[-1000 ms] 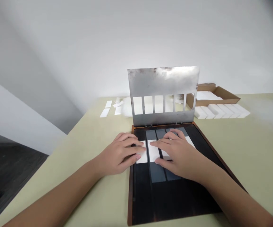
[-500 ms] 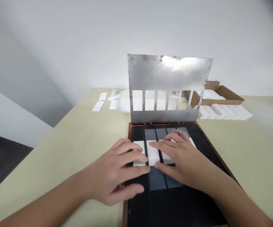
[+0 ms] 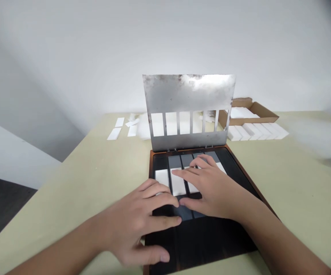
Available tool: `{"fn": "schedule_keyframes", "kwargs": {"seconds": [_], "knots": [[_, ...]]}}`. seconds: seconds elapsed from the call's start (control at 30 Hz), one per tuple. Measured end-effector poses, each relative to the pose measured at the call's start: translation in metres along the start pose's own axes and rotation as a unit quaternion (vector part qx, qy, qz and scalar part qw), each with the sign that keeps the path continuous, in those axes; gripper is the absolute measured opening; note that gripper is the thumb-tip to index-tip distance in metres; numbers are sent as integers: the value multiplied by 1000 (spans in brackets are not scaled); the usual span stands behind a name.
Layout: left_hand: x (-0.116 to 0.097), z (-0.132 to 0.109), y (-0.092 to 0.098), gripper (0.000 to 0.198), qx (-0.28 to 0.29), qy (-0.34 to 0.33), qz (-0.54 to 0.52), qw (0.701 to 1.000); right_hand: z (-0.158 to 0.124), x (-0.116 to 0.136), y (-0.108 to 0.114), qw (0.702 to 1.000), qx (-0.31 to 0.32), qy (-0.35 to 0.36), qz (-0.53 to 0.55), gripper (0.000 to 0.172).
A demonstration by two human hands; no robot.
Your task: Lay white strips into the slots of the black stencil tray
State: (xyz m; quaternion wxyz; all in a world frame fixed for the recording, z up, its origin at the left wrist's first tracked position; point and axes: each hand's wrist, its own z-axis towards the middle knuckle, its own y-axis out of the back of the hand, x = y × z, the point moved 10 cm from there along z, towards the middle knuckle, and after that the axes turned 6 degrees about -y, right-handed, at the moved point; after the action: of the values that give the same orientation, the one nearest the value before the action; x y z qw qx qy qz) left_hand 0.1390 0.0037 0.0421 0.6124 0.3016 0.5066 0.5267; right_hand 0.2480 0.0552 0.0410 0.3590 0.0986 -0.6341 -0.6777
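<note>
From the head camera, everything is placed around the dark board (image 3: 205, 244) with the narrow wooden frame, which lies flat on a pale yellow-green table (image 3: 68, 198).

The right hand (image 3: 211, 187) is open, fingers spread and lying flat over the far half of the dark board. Its fingertips rest on the white strips (image 3: 178, 183), and the palm covers part of them; nothing is gripped. The left hand (image 3: 133, 221) hovers over the near-left corner of the dark board, fingers loosely curled, and holds nothing that can be seen. Its fingertips are just short of the leftmost white strip.

The white strips lie side by side, lengthwise toward the far edge of the dark board, over grey-blue panels (image 3: 174, 161). Hinged to that far edge, a scuffed steel stencil plate (image 3: 188, 93) stands nearly upright, with six rectangular slots in a row.

Beyond the dark board to the right sit an open cardboard box (image 3: 254, 110) and a row of white blocks (image 3: 254, 131) — these lie just in front of the box. Beyond it to the left lie loose white pieces (image 3: 119, 128).
</note>
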Motion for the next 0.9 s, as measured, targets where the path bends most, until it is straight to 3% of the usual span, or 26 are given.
{"fn": "schedule_keyframes", "kwargs": {"seconds": [0.13,0.23,0.33,0.5,0.6,0.7,0.9], "knots": [[3,-1,1,47,-11,0,41,999,-3,-4,0,1000,18,-7,24,99],[9,-4,5,49,-30,14,83,996,-3,-5,-1,999,20,-4,27,109],[14,-7,8,47,-42,31,98,994,-3,-4,-2,1000,19,1,20,99],[17,-9,15,38,-75,51,28,995,-2,-4,1,999,27,-15,42,91],[10,-4,13,45,-62,25,11,998,-1,-5,3,998,32,-26,47,73],[1,1,10,40,-49,-6,-10,999,0,-5,3,999,29,-22,34,58],[-4,3,9,39,-53,-20,-20,998,1,-5,-2,1000,-4,7,-9,58]]}}
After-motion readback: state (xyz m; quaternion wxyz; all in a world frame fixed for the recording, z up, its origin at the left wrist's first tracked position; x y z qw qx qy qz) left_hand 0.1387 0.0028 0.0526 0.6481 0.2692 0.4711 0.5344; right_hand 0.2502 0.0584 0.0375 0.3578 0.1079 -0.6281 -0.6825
